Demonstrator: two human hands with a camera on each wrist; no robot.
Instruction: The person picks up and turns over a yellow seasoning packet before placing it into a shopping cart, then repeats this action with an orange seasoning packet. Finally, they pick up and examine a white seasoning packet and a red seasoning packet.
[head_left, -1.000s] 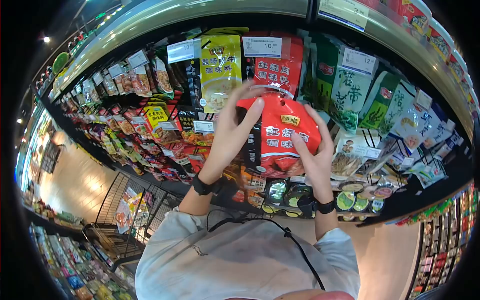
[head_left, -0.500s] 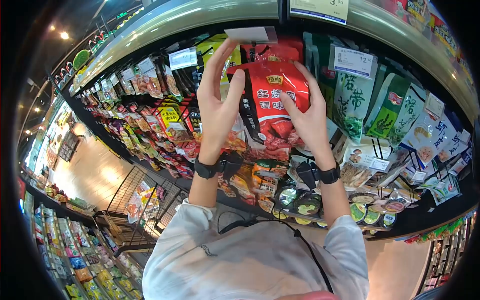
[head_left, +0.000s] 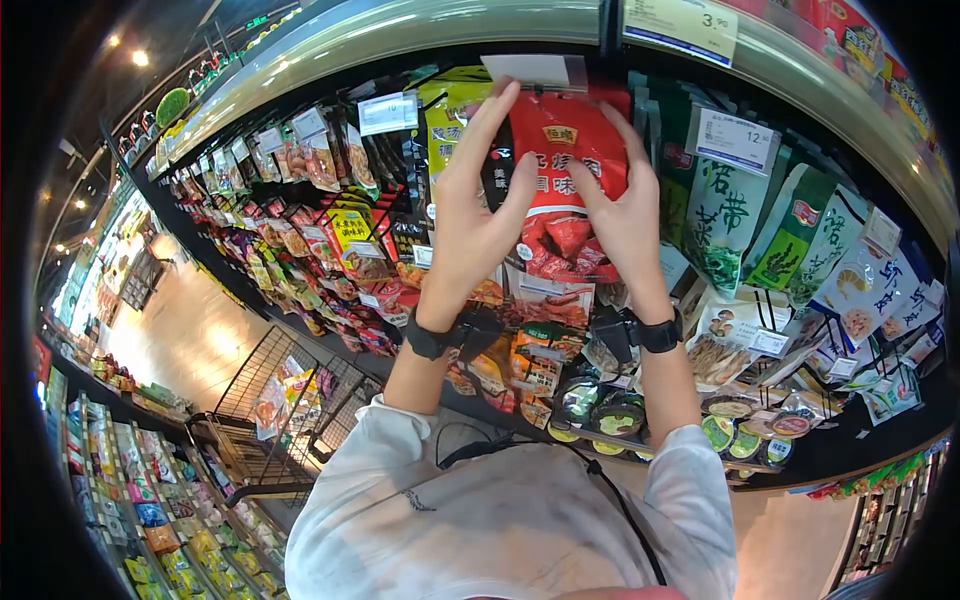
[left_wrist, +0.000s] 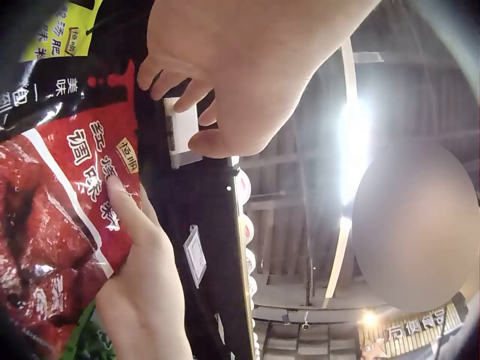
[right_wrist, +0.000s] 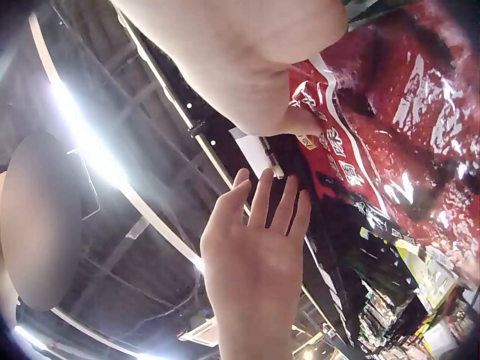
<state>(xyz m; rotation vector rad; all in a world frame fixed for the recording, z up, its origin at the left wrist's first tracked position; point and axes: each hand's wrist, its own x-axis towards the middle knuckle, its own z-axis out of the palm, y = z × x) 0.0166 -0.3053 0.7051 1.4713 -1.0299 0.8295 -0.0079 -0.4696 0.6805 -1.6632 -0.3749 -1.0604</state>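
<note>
Shelf (head_left: 330, 40) behind both hands, hung full of packs. Red pouch (head_left: 572, 150) held up between hands, its top just under tag. Right hand (head_left: 628, 215) pinches pouch's right edge, thumb on front. Left hand (head_left: 470, 225): fingers straight, thumb pressing pouch's left side, tips at price tag (head_left: 535, 70).

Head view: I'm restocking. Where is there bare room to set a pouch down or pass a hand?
Bare floor lies between the shelving and the wire cart. The shelving is crowded: yellow pouch, red seasoning pouch and green seaweed bags overlap.
</note>
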